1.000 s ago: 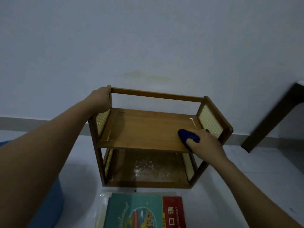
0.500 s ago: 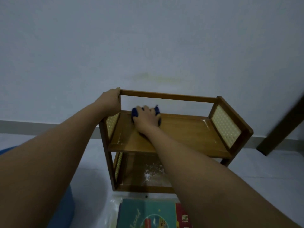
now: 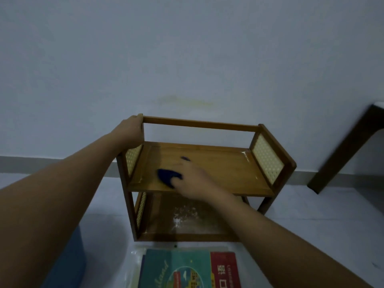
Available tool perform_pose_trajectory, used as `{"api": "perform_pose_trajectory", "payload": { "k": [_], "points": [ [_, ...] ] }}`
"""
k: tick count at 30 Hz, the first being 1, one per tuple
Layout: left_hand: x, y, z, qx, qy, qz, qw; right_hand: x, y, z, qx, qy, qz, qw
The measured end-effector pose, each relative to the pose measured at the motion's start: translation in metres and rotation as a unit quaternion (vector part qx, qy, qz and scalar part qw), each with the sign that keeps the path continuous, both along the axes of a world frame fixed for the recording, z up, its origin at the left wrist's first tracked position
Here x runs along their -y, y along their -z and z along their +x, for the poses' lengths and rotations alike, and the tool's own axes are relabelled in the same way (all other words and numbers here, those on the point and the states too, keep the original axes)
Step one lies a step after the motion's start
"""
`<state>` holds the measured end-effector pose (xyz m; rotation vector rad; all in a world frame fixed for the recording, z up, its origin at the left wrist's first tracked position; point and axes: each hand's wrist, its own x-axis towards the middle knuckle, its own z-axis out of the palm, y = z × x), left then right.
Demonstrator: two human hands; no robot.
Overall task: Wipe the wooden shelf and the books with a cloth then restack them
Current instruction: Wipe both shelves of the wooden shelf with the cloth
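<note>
Showing: a person's two bare arms reaching in from the lower frame toward a small shelf on a pale floor against a plain wall.
Wooden shelf (image 3: 207,175): centre of frame, two tiers, woven panels at each end; white dust on the lower tier.
Books (image 3: 189,269): lower centre, lying flat on the floor just in front of the shelf; a teal cover beside a red one.
Left hand (image 3: 131,132): centre left, fingers closed over the shelf's top left corner post.
Right hand (image 3: 193,183): centre, blurred, pressing down flat on the cloth on the upper tier.
Cloth (image 3: 167,176): dark blue, bunched under the right hand, left half of the upper tier.
</note>
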<state>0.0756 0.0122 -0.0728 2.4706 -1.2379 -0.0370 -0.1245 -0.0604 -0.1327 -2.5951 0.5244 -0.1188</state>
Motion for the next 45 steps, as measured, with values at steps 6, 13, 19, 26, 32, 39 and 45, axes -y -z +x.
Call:
{"api": "perform_pose_trajectory", "payload": {
  "k": [6,13,19,26,32,39,45],
  "points": [
    [0.003,0.000,0.000,0.018,-0.010,0.011,1.000,0.071,0.005,-0.122,0.058,0.223,-0.061,0.971],
    [0.004,0.001,-0.002,0.021,-0.013,0.012,1.000,-0.060,0.001,0.024,0.015,0.073,-0.081,0.994],
    [0.003,-0.001,0.000,0.030,-0.008,0.016,0.999,-0.020,0.008,0.005,0.038,0.057,-0.022,0.997],
    [0.004,-0.002,-0.005,0.035,-0.004,0.025,0.999,0.099,0.019,-0.062,-0.001,0.409,-0.089,0.908],
    [0.005,0.001,0.000,0.035,-0.005,0.033,0.999,0.009,0.014,0.094,-0.009,0.250,-0.040,0.967],
    [0.003,-0.002,-0.001,0.021,-0.002,0.015,1.000,0.049,0.006,0.065,-0.012,0.237,-0.120,0.964],
    [0.006,-0.003,-0.007,0.009,-0.002,0.003,1.000,0.118,0.014,-0.018,-0.061,0.468,-0.120,0.873]
  ]
}}
